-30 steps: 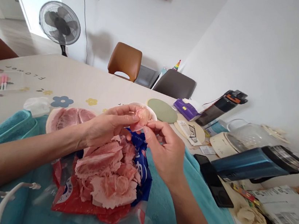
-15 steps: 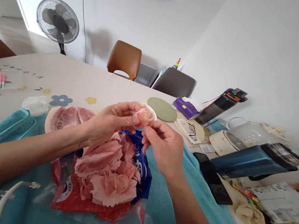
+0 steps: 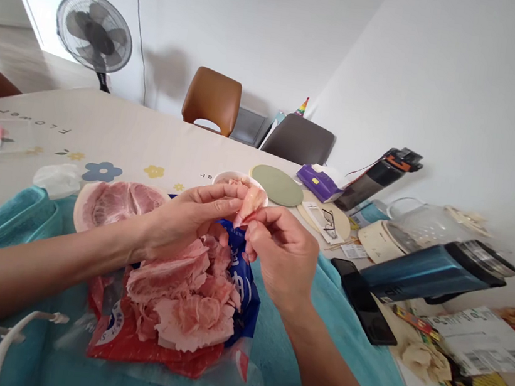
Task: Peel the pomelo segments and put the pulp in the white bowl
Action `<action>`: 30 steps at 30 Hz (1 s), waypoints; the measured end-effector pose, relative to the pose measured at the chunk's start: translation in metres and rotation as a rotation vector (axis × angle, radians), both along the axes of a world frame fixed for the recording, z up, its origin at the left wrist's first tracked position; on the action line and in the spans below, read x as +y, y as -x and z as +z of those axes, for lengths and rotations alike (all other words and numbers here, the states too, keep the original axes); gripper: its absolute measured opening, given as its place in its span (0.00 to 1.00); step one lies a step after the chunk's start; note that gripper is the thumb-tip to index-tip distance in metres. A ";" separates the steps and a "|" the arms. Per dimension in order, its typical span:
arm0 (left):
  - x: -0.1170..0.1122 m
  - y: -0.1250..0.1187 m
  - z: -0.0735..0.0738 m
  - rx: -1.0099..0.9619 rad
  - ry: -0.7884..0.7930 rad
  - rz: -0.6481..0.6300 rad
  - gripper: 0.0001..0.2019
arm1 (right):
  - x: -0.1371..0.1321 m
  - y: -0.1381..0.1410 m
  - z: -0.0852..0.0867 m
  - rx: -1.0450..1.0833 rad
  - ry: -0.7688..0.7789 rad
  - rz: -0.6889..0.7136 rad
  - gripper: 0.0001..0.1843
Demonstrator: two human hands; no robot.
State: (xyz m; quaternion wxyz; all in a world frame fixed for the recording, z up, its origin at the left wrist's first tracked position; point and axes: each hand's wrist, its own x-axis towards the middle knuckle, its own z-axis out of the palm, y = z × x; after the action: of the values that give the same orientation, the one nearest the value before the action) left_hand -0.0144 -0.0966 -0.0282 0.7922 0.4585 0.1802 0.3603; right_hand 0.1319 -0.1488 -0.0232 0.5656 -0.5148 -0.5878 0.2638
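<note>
A small pink pomelo segment [image 3: 251, 205] is held between both hands, over the near rim of a white bowl [image 3: 225, 176] with pale pieces in it. My left hand [image 3: 197, 217] pinches the segment between thumb and fingers from the left. On its lower right end, the thumb and index finger of my right hand [image 3: 284, 257] are closed together. Below the hands, a heap of torn pomelo membrane and pith [image 3: 196, 321] lies on a red and blue plastic bag [image 3: 250, 290]. A large cut piece of pomelo [image 3: 116, 203] sits behind my left forearm.
A teal towel [image 3: 285, 361] lies beneath the bag. At right are a black phone [image 3: 363, 302], a blue tumbler [image 3: 434, 273], a dark bottle [image 3: 373, 180], glasses [image 3: 330, 220] and a purple tissue pack [image 3: 318, 182]. Crumpled white plastic [image 3: 57, 179] lies left, near a green round mat [image 3: 277, 185].
The segment has turned more upright between my fingers, and its lower end now points at my right fingertips. Both hands stay nearly in place; the whole view shifts slightly.
</note>
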 end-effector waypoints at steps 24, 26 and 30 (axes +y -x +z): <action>0.005 0.001 -0.001 0.129 -0.203 -0.110 0.06 | 0.011 -0.010 0.006 0.630 0.421 0.425 0.02; 0.006 0.003 0.001 0.095 -0.152 -0.171 0.05 | 0.014 -0.012 0.005 0.677 0.424 0.500 0.05; 0.009 0.005 0.003 0.125 -0.131 -0.129 0.06 | 0.014 -0.016 0.001 0.477 0.297 0.423 0.05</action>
State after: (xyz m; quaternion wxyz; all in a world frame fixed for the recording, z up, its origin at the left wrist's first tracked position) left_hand -0.0191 -0.0881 -0.0255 0.7694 0.5414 0.1753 0.2901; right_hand 0.1477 -0.1348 -0.0220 0.5385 -0.3823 -0.4881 0.5707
